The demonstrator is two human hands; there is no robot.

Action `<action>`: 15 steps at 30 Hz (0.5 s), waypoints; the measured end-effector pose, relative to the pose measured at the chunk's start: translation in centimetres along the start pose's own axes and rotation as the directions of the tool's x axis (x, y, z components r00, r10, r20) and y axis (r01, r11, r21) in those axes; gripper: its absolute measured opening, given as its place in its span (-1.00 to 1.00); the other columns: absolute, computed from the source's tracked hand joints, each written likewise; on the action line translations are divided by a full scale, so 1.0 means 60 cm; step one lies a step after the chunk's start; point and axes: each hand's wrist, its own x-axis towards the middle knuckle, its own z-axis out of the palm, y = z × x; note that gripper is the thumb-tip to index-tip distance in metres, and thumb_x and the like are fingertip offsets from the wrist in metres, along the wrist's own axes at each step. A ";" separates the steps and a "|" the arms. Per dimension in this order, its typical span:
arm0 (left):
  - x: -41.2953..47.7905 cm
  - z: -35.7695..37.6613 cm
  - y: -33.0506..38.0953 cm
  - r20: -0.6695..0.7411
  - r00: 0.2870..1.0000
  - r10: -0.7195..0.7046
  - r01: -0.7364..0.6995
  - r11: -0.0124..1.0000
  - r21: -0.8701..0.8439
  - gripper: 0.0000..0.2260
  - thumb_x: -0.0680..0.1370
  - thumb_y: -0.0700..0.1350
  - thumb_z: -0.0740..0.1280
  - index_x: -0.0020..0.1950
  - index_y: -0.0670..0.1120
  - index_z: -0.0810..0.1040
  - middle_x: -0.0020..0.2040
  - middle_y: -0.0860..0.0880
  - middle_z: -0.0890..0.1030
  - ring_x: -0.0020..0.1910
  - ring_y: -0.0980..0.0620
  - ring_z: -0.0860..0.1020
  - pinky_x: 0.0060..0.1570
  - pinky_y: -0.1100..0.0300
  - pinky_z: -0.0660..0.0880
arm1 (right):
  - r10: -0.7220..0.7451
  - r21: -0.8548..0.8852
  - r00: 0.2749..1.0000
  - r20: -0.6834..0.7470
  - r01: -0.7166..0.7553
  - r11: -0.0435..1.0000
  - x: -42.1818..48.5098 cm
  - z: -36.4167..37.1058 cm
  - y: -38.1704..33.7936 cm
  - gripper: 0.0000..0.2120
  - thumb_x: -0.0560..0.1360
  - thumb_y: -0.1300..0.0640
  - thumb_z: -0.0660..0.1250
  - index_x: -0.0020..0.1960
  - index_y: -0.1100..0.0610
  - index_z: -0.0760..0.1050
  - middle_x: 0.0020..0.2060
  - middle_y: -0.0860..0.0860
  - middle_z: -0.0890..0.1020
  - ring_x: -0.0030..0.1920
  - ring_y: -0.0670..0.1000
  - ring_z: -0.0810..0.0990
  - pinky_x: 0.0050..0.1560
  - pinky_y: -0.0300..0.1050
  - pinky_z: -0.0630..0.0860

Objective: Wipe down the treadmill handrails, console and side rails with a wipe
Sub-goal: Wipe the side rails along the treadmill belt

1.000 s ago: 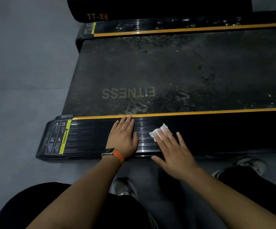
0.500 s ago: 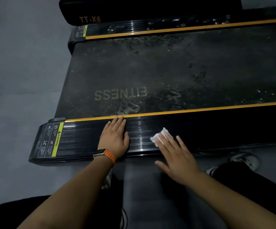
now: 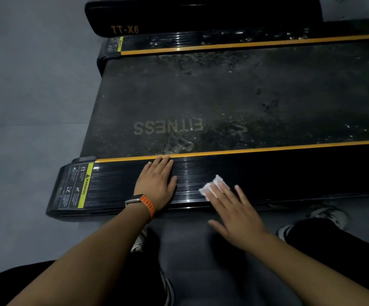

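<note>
You're on the side-rail step. Your right hand (image 3: 234, 208) lies flat on the near side rail (image 3: 289, 173) with its fingers (image 3: 221, 193) straight and fanned wide. They press the white wipe (image 3: 212, 186) onto the ribbed black plastic; nothing curls round it. The wipe sits crumpled under your fingertips, about midway across the rail's width and just right of your other hand.

Your left hand (image 3: 157, 183) is planted palm-down on the same rail, its fingers straight and close together, the tips reaching the yellow stripe (image 3: 256, 150). It reads as a brace and holds nothing. An orange-strapped watch (image 3: 145, 203) sits on that wrist.

The next move looks like a long stroke along the ribs. Going right covers the dark stretch of rail; going left means lifting the bracing hand to reach the end by the warning label (image 3: 77, 188). Press evenly, since a wipe pinned only by fingertips can bunch up or slip out on the ridges.

The far side rail (image 3: 201, 40) shows pale smears, so it probably needs wiping too. The handrails and console are out of view.

The belt (image 3: 223, 102) between the rails is scuffed and dusty, with "FITNESS" lettering across it. A black housing marked TT-X6 (image 3: 201, 16) lies beyond the far rail. The grey floor (image 3: 24, 85) is dimly lit, and your shoe (image 3: 329, 215) is planted beside the rail.
</note>
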 end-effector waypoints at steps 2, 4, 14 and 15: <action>-0.006 -0.002 -0.022 -0.022 0.999 -0.042 0.042 0.999 -0.004 -0.34 0.63 0.23 -0.13 0.64 -0.08 0.23 0.65 -0.03 0.21 0.65 -0.01 0.10 0.62 -0.02 0.04 | 0.058 0.004 0.998 0.021 -0.058 0.998 -0.011 -0.002 0.012 -0.20 0.59 -0.29 0.13 0.70 0.08 0.09 0.69 0.03 0.07 0.69 0.08 0.03 0.56 0.29 0.13; -0.013 0.002 -0.026 -0.042 0.996 -0.074 0.073 0.997 -0.021 -0.35 0.64 0.21 -0.10 0.65 -0.09 0.22 0.65 -0.05 0.21 0.65 -0.01 0.10 0.62 -0.03 0.05 | 0.107 0.024 0.993 0.043 -0.108 0.994 0.001 -0.001 -0.008 -0.19 0.59 -0.32 0.09 0.70 0.11 0.11 0.69 0.05 0.08 0.69 0.11 0.02 0.57 0.31 0.08; -0.014 0.005 -0.019 -0.100 0.992 -0.082 0.077 0.996 -0.049 -0.43 0.65 0.11 0.06 0.59 -0.13 0.34 0.61 -0.07 0.31 0.62 -0.03 0.19 0.61 -0.02 0.09 | 0.014 0.052 0.998 0.056 -0.017 0.998 0.061 -0.014 -0.026 -0.22 0.64 -0.35 0.01 0.71 0.06 0.04 0.70 -0.01 0.01 0.69 0.03 -0.08 0.59 0.31 0.15; -0.014 0.004 -0.018 -0.096 0.992 -0.080 0.075 0.996 -0.052 -0.44 0.65 0.11 0.06 0.59 -0.13 0.34 0.61 -0.07 0.31 0.63 -0.03 0.18 0.61 -0.02 0.08 | 0.058 0.053 0.996 0.065 -0.061 0.997 0.049 -0.015 -0.008 -0.23 0.64 -0.35 -0.01 0.71 0.06 0.03 0.70 -0.01 0.01 0.69 0.03 -0.07 0.59 0.31 0.16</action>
